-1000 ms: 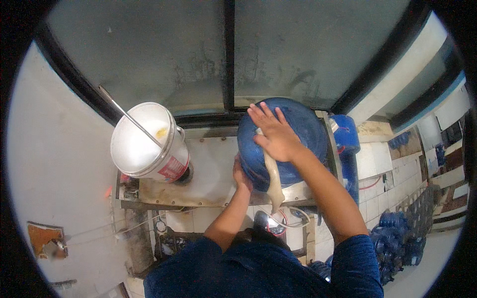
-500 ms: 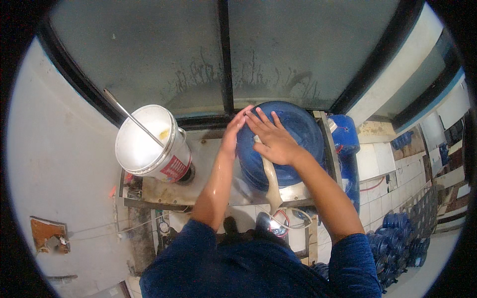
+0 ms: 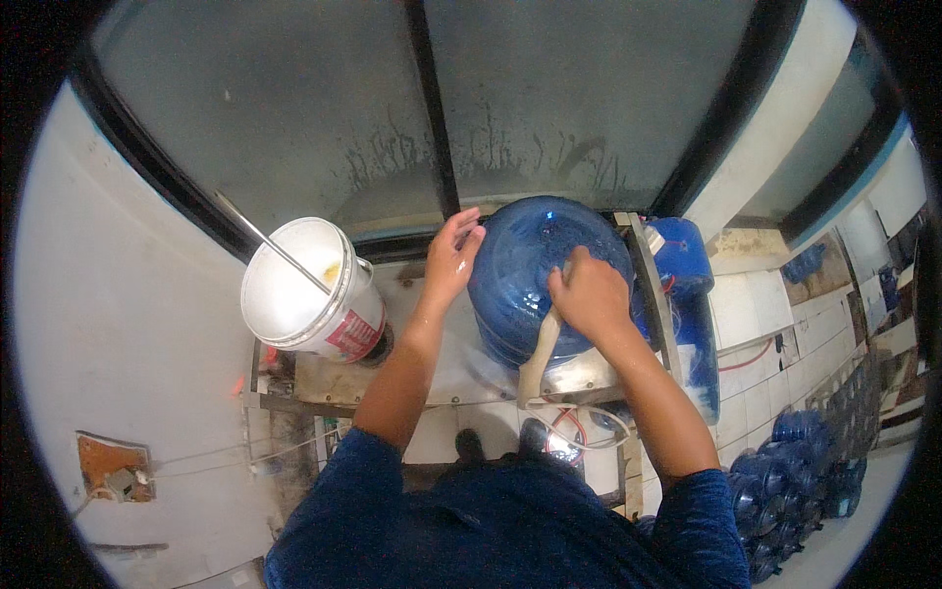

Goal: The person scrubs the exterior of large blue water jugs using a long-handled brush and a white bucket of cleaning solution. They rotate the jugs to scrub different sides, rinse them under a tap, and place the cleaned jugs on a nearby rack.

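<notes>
A big translucent blue water jug (image 3: 510,231) stands on the metal-topped table, its upper surface wet and shiny. My right hand (image 3: 592,299) is closed round a cream, curved handle (image 3: 538,365) over the near right part of the jug. The handle's lower end sticks out past the jug toward me; whatever is at its upper end is hidden by my fist. My left hand (image 3: 453,257) is beside the jug's left side, fingers loosely spread, wet and holding nothing. Whether its fingertips touch the jug I cannot tell.
To the left, a white bucket (image 3: 280,329) holds a metal rod (image 3: 270,240) leaning on its rim. Bare metal tabletop (image 3: 417,368) lies between bucket and jug. A dark-framed window (image 3: 432,118) rises behind. Blue containers (image 3: 682,257) stand right; several blue jugs (image 3: 785,481) are piled on the floor.
My right hand went from lying flat on the jug to gripping the cream handle, and moved toward me and right. My left hand drew slightly left, its fingers now off my right hand.
</notes>
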{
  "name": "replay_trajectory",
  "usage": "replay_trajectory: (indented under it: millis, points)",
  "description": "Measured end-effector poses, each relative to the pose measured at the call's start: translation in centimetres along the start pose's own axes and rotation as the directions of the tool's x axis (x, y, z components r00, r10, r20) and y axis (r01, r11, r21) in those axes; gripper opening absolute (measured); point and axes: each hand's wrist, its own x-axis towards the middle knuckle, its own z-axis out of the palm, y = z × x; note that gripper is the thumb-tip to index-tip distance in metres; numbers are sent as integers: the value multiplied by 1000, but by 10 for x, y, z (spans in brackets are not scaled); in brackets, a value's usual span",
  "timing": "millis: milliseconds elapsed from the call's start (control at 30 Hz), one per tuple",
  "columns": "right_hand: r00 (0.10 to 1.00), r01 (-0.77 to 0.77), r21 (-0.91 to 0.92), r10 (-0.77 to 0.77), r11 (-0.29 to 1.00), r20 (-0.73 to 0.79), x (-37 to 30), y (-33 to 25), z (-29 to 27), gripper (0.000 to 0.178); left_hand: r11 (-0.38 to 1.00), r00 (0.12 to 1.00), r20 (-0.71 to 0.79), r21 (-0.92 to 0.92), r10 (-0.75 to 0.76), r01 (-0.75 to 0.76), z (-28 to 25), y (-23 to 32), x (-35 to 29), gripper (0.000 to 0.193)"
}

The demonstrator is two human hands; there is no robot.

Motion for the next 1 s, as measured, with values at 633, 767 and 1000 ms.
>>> replay_trajectory:
  millis: [633,767,1000]
  points:
    - [952,-153,868,307,472,1,-6,183,44,43,973,565,803,80,-192,217,201,-42,-251,40]
    - [972,-16,797,195,604,-129,-60,220,92,56,860,653,676,-56,-341,507,236,-9,-219,41]
    - [946,-292,779,289,555,149,-245,228,182,47,419,508,542,-288,-669,861,280,19,-127,57]
